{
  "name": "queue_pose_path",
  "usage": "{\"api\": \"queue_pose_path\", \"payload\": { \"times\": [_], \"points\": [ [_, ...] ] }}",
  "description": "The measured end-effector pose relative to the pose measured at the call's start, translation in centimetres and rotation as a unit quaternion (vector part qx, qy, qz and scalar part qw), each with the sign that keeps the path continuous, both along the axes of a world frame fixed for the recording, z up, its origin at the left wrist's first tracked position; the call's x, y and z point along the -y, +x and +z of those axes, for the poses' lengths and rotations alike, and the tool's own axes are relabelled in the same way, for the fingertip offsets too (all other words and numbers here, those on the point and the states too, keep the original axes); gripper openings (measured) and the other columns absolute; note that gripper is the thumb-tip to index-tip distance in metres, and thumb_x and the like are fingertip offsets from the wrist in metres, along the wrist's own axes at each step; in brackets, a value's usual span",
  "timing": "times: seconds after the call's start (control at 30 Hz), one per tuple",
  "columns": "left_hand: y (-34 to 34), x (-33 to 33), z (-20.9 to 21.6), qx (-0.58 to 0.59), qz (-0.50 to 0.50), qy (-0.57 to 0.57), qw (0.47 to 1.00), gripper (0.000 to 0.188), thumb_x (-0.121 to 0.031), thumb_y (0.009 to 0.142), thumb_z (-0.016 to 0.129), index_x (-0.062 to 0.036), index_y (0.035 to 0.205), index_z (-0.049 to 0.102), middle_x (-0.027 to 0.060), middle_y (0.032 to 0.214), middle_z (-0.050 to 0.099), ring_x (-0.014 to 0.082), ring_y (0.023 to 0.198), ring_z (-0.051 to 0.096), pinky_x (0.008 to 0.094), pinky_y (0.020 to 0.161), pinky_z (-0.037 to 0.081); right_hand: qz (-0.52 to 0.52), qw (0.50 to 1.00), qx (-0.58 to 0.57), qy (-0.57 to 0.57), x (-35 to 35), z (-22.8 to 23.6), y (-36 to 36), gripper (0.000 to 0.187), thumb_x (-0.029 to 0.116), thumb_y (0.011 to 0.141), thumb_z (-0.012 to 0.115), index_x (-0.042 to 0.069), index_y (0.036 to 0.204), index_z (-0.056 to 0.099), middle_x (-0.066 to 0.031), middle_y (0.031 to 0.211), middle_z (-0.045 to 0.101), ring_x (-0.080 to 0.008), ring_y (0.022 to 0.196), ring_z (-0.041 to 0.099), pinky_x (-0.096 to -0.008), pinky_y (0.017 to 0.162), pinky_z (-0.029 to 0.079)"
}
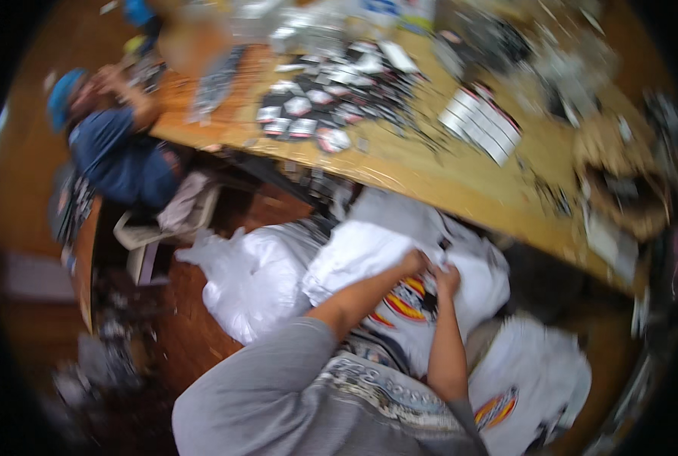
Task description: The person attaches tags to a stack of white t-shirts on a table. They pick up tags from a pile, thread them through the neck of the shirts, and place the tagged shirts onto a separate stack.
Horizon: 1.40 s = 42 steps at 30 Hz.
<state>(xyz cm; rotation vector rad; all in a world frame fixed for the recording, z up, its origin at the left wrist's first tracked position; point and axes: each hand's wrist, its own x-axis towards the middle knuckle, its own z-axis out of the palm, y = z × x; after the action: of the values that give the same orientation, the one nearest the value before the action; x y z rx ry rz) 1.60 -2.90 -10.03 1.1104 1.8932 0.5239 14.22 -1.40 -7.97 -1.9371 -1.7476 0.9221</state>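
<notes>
A white garment point(388, 334) with a red and yellow print lies across my lap, on or against a pile of white cloth point(362, 247). Over it, my left hand point(413, 263) and my right hand point(447, 280) are close together, fingers closed and pinched inward. What sits between the fingertips is small and blurred, so I cannot make it out. A dark patch shows on the cloth just below my hands. To my right lies another white garment point(537, 380) with a similar print.
Ahead stands a long wooden table point(400, 171) bearing a heap of black and white tags point(316, 99), a striped white sheet point(481, 121) and a crumpled brown paper bag point(620, 175). A filled white plastic bag point(259, 281) is at my left. Another person point(122, 156) sits at the table's far left.
</notes>
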Motion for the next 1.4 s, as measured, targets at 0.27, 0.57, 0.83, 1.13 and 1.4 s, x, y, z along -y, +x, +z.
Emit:
{"api": "queue_pose_path", "payload": {
  "times": [0.27,0.57,0.83,1.13,1.4],
  "points": [
    [-1.6,-0.2,6.9,0.346,0.191,-0.092,0.914,0.003,0.002,0.064,0.055,0.0009,0.065,0.053,0.008,0.058,0.054,0.0134,0.046,0.051,0.0215,0.041,0.043,-0.084,0.991,-0.08,-0.063,-0.4,1.6,0.1,0.014,0.013,0.066,0.057,0.006,0.079,0.058,-0.0094,0.067,0.057,-0.0199,0.057,0.054,-0.0293,0.052,0.041],
    [-0.5,-0.9,6.8,0.351,0.18,-0.108,0.912,0.005,0.0,0.068,0.054,-0.0006,0.07,0.05,0.0069,0.063,0.054,0.0147,0.052,0.054,0.022,0.048,0.045,-0.122,0.932,-0.264,-0.216,-1.4,2.5,-0.1,0.018,0.016,0.072,0.053,0.002,0.083,0.056,-0.0037,0.064,0.056,-0.009,0.05,0.048,-0.0202,0.043,0.038],
    [0.4,-2.0,7.0,0.398,0.245,-0.076,0.881,0.004,0.003,0.068,0.051,0.0006,0.069,0.049,0.0081,0.063,0.053,0.0161,0.051,0.054,0.0243,0.046,0.047,-0.002,0.939,-0.26,-0.224,0.3,1.9,2.2,0.014,0.009,0.077,0.043,0.0,0.081,0.054,-0.0023,0.062,0.052,-0.007,0.05,0.04,-0.0196,0.046,0.035],
    [1.6,-1.7,7.2,0.383,0.177,-0.05,0.905,0.004,0.005,0.069,0.048,0.0022,0.067,0.05,0.0092,0.063,0.053,0.0152,0.052,0.054,0.0241,0.048,0.048,-0.021,0.926,-0.318,-0.203,1.0,3.1,2.8,0.013,0.007,0.075,0.045,0.001,0.083,0.053,-0.0007,0.062,0.052,-0.0062,0.051,0.038,-0.0181,0.048,0.034],
    [1.6,-1.5,6.5,0.339,0.11,0.012,0.934,0.003,0.006,0.065,0.051,0.0031,0.067,0.051,0.0087,0.063,0.053,0.0139,0.053,0.053,0.0232,0.048,0.048,-0.019,0.927,-0.327,-0.181,1.4,1.8,2.7,0.013,0.008,0.073,0.047,0.003,0.083,0.054,-0.0002,0.061,0.052,-0.0061,0.049,0.039,-0.0191,0.046,0.034]
  ]
}}
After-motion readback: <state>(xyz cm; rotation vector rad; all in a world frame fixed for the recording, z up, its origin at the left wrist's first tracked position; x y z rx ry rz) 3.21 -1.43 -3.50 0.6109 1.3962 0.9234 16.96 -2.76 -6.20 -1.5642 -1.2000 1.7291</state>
